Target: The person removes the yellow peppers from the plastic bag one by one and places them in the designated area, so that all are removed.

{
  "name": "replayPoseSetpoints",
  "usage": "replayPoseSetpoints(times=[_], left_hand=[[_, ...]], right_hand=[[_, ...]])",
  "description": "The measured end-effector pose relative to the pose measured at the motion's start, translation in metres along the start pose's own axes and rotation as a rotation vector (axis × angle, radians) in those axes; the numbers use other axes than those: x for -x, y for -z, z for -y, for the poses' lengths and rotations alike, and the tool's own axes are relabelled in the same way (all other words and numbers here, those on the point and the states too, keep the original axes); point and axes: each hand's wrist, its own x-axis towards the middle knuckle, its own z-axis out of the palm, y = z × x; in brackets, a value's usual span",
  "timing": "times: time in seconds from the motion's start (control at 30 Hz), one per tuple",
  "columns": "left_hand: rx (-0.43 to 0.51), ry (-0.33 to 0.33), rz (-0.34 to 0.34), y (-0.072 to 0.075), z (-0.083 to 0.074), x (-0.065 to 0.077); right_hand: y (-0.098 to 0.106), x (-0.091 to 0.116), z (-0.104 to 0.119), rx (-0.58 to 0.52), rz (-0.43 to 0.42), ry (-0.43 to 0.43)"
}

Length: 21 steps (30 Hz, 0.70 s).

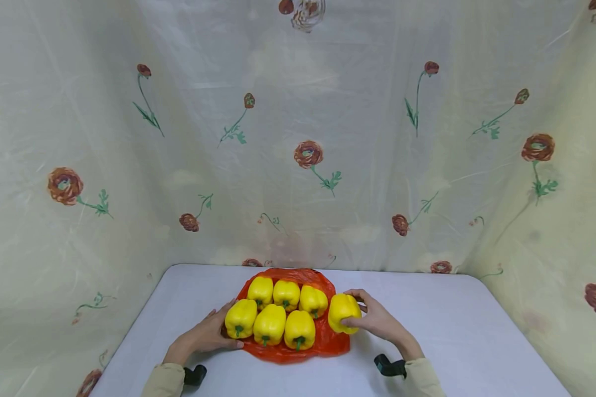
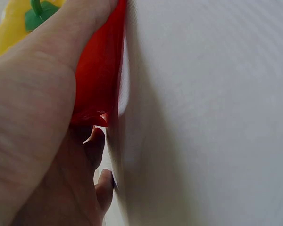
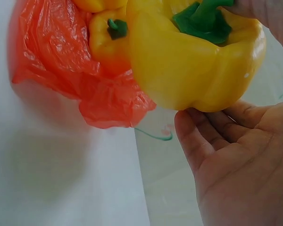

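Right hand (image 1: 377,320) pinching a yellow pepper (image 1: 344,313) at the right edge of a red bag (image 1: 280,355); left hand (image 1: 206,333) holding the bag's left side.
Both thumbs are nearer the viewer, fingers beyond; a firm left hold and a gentle right one should avoid jostling the six other peppers (image 1: 270,324) in two rows; white table (image 1: 457,331) beneath, flower-patterned curtain (image 1: 367,138) around.

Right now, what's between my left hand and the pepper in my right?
In the head view, six other peppers on the red bag lie between your left hand and the held pepper.
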Motion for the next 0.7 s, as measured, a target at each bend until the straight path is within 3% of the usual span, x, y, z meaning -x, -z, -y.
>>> replayPoseSetpoints(times=[0.23, 0.5, 0.7], left_hand=[[0.001, -0.001, 0.002, 0.001, -0.001, 0.0], [0.015, -0.006, 0.006, 0.003, -0.004, 0.004], [0.017, -0.006, 0.004, 0.001, -0.003, 0.004]], right_hand=[[0.009, 0.002, 0.0, 0.007, -0.031, 0.018], [0.019, -0.003, -0.017, 0.006, -0.093, 0.001], [0.031, -0.002, -0.027, 0.003, -0.106, 0.035]])
